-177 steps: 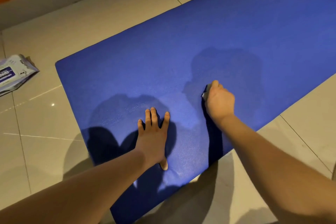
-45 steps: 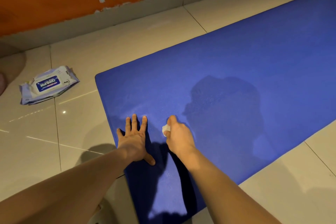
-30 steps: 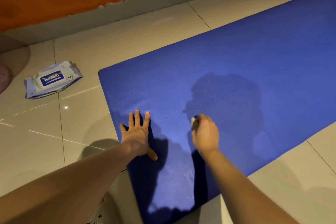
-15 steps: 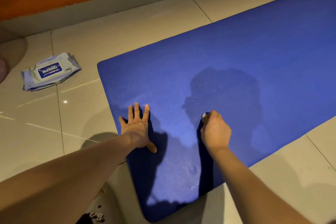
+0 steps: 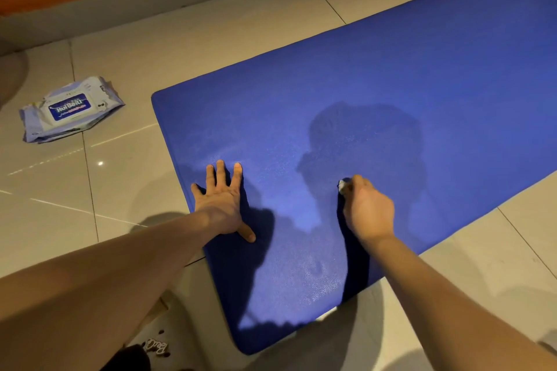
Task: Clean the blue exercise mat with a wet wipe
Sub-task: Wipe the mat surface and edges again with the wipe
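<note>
In the head view, the left hand [image 5: 219, 202] lies flat on the blue exercise mat [image 5: 391, 84] near its short edge, fingers straight and spread, thumb out to the side. The right hand [image 5: 368, 211] has its fingers curled around a small white wet wipe [image 5: 342, 185], which touches the mat. The mat lies on a tiled floor [image 5: 226, 33]. A pack of wipes [image 5: 70, 108] lies on the tiles, well apart to the left.

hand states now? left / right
Left hand: open, pressed flat on the blue mat.
Right hand: closed, holding the wet wipe against the mat.
</note>
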`<action>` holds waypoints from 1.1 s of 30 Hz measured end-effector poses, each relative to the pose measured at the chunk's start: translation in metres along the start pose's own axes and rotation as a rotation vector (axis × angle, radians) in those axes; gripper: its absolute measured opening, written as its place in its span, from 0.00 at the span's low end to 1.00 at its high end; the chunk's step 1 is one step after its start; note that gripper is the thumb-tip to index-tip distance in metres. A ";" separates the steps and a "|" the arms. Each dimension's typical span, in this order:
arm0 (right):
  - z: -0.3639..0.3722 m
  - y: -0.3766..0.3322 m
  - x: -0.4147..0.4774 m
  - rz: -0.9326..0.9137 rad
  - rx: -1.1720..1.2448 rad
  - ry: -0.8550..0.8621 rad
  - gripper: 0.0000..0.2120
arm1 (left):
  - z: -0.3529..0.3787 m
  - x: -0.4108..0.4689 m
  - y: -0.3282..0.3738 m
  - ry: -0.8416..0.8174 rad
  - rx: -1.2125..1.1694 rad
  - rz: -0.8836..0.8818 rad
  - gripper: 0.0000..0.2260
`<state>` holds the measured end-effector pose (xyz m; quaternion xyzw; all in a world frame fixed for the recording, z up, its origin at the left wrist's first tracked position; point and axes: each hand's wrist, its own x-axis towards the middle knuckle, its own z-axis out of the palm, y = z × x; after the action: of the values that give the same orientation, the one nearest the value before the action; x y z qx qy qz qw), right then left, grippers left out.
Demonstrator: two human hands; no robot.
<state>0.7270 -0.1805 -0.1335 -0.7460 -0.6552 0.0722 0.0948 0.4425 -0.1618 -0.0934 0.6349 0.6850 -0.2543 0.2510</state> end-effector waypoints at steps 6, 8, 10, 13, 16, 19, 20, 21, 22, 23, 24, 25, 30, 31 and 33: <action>0.009 -0.092 -0.075 -0.045 0.299 -0.134 0.09 | 0.000 0.000 0.000 0.012 0.000 -0.001 0.77; 0.014 -0.098 -0.092 -0.294 0.248 -0.157 0.12 | 0.000 -0.001 0.000 0.010 0.010 -0.002 0.77; 0.012 -0.072 -0.074 -0.405 0.191 -0.165 0.12 | -0.001 -0.002 0.000 0.017 0.011 -0.003 0.77; -0.003 -0.018 -0.027 -0.093 0.046 -0.061 0.05 | -0.002 -0.002 -0.001 0.011 -0.001 0.002 0.76; -0.011 0.006 -0.014 0.110 0.030 0.031 0.07 | -0.002 -0.002 -0.001 0.015 -0.004 0.000 0.76; -0.005 -0.034 -0.050 0.117 0.131 -0.030 0.04 | -0.001 -0.002 -0.001 0.013 -0.001 -0.010 0.77; 0.000 -0.054 -0.071 0.056 0.153 -0.093 0.06 | -0.002 -0.002 0.000 0.012 -0.001 -0.010 0.77; 0.004 -0.072 -0.092 -0.046 0.174 -0.165 0.09 | -0.002 -0.002 0.001 0.010 -0.001 -0.013 0.77; 0.005 -0.084 -0.108 -0.161 0.164 -0.215 0.12 | -0.002 -0.002 0.001 0.008 -0.004 -0.017 0.77; 0.006 -0.085 -0.113 -0.266 0.118 -0.213 0.15 | -0.003 -0.001 0.001 0.005 -0.007 -0.018 0.77; 0.005 -0.077 -0.109 -0.343 0.084 -0.196 0.16 | -0.002 -0.001 0.001 0.002 -0.014 -0.017 0.77; 0.005 -0.065 -0.099 -0.380 0.080 -0.210 0.17 | -0.002 -0.002 0.001 0.005 -0.020 -0.017 0.76; -0.004 0.005 -0.036 0.052 0.009 -0.034 0.05 | -0.002 -0.003 -0.001 0.009 -0.026 -0.010 0.76; -0.004 0.006 -0.033 0.111 0.019 -0.009 0.06 | -0.002 -0.003 0.000 0.011 -0.024 -0.012 0.76; -0.002 -0.010 -0.041 0.187 0.102 0.003 0.06 | -0.002 -0.003 0.001 0.003 -0.023 -0.015 0.76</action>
<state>0.7121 -0.2198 -0.1298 -0.7981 -0.5782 0.1129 0.1265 0.4432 -0.1622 -0.0898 0.6271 0.6931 -0.2473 0.2554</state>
